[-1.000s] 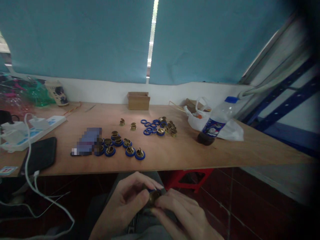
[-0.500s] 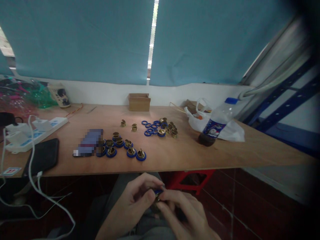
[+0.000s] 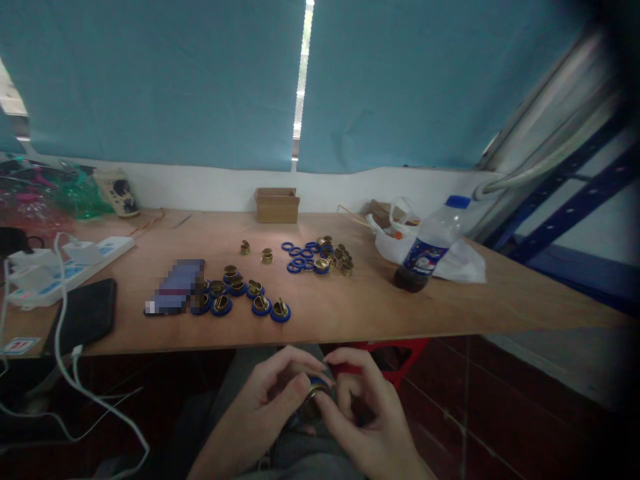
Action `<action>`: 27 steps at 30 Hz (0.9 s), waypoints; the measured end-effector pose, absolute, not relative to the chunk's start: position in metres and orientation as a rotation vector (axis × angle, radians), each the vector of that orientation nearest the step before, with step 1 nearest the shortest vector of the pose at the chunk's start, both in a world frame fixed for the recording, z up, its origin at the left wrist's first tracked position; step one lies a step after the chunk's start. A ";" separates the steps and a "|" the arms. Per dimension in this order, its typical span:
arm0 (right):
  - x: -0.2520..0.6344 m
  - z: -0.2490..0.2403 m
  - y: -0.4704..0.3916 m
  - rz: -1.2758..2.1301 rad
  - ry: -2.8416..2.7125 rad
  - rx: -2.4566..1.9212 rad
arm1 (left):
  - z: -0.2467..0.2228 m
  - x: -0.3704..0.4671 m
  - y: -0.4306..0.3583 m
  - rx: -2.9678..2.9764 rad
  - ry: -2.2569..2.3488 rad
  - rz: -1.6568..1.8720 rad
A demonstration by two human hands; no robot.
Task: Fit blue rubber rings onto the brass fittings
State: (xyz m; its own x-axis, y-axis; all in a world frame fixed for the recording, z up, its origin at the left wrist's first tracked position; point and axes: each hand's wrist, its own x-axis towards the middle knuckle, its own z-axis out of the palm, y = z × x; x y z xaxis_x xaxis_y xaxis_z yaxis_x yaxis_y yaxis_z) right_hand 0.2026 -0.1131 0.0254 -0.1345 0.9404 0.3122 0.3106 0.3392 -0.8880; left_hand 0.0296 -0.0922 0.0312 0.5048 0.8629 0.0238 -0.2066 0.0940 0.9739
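Low over my lap, in front of the table edge, my left hand (image 3: 280, 393) pinches a round brass-coloured metal part with a blue ring (image 3: 316, 387) between thumb and fingers. Pressing the same part with its thumb is my right hand (image 3: 367, 407), whose index finger arches above it, apart from the thumb. Fingers cover much of the part. On the table, several similar brass parts seated in blue rings (image 3: 261, 305) lie left of centre. Loose blue rings (image 3: 295, 263) and bare brass parts (image 3: 344, 257) are heaped farther back, with two more brass parts (image 3: 267, 255) standing separately.
A phone (image 3: 180, 283) lies beside the ringed parts. Left are a black device (image 3: 90, 310), a power strip (image 3: 100, 257) and white cables. A small cardboard box (image 3: 277, 207) stands at the back. A bottle of dark drink (image 3: 425, 250) and white plastic bag (image 3: 393, 243) are right.
My right index finger has lifted off the part and spread away from the thumb. More of the brass rim and blue ring shows. My left hand stays almost in place.
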 end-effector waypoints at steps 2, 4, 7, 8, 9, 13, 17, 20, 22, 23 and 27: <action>0.202 0.030 -0.108 1.009 -1.530 -1.206 | 0.032 0.029 -0.091 1.305 0.714 0.893; 0.201 0.033 -0.102 1.203 -1.438 -1.219 | 0.033 0.029 -0.089 1.366 0.745 0.887; 0.202 0.033 -0.097 1.364 -1.361 -1.196 | 0.035 0.029 -0.089 1.412 0.774 0.883; 0.202 0.033 -0.097 1.351 -1.357 -1.201 | 0.036 0.030 -0.089 1.421 0.776 0.887; 0.201 0.032 -0.098 1.315 -1.361 -1.213 | 0.037 0.030 -0.089 1.424 0.771 0.894; 0.202 0.032 -0.104 1.215 -1.405 -1.230 | 0.039 0.033 -0.092 1.440 0.695 0.926; 0.206 0.035 -0.104 1.275 -1.417 -1.140 | 0.039 0.037 -0.093 1.451 0.646 0.944; 0.210 0.037 -0.102 1.378 -1.371 -1.054 | 0.038 0.041 -0.094 1.398 0.674 0.930; 0.210 0.037 -0.101 1.450 -1.315 -1.020 | 0.036 0.043 -0.095 1.327 0.717 0.889; 0.209 0.037 -0.101 1.479 -1.288 -1.012 | 0.036 0.044 -0.095 1.295 0.732 0.869; 0.202 0.037 -0.101 1.573 -1.198 -0.970 | 0.038 0.048 -0.095 1.255 0.750 0.866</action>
State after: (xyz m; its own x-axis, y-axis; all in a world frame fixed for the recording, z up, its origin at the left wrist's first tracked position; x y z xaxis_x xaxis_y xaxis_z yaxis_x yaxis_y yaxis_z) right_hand 0.2019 -0.1011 0.0373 -0.2822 0.9574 -0.0614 -0.1952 -0.1200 -0.9734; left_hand 0.0482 -0.0954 0.0376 0.4873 0.8732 -0.0133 -0.1376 0.0917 0.9862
